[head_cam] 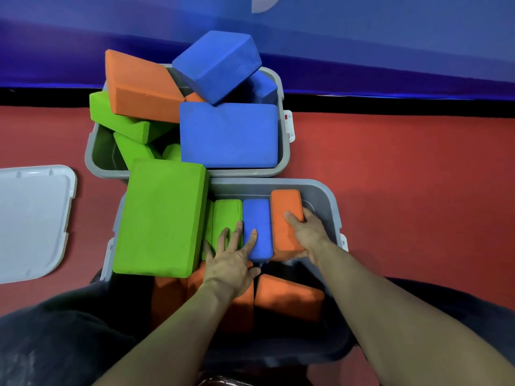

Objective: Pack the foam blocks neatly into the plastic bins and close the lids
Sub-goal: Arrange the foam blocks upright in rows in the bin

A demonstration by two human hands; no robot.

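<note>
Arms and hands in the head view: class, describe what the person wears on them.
Both forearms are bare, with no sleeves in view. The left hand and right hand wear no gloves; no rings, watch or wristbands show.

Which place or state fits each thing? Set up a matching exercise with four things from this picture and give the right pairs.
Things:
1. upright orange block
2. upright blue block
3. white lid
4. far bin

Places or states:
A. lying on the red floor
B. heaped with loose blocks
C. gripped by the right hand
D. under the left hand fingers

Pairs: 1-C, 2-D, 3-A, 4-B
</note>
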